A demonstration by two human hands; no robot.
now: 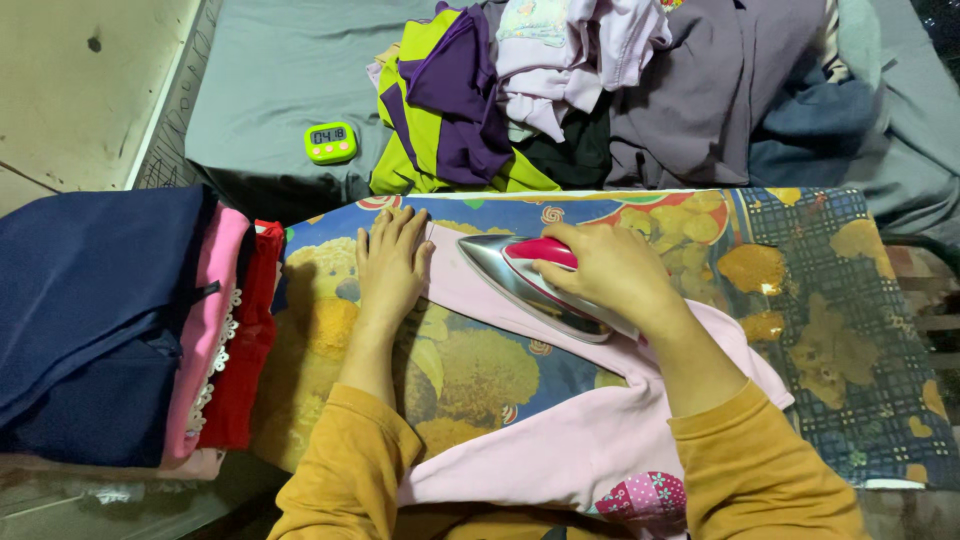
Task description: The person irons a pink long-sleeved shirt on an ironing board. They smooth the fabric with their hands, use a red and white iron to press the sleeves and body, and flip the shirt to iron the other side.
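Left hand: flat, fingers spread, pressing pink garment.
Right hand: wrapped around iron handle, at 3 o'clock of the left.

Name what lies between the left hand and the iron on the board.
In the head view, only a strip of the pink garment separates the left hand from the iron, which the right hand grips.
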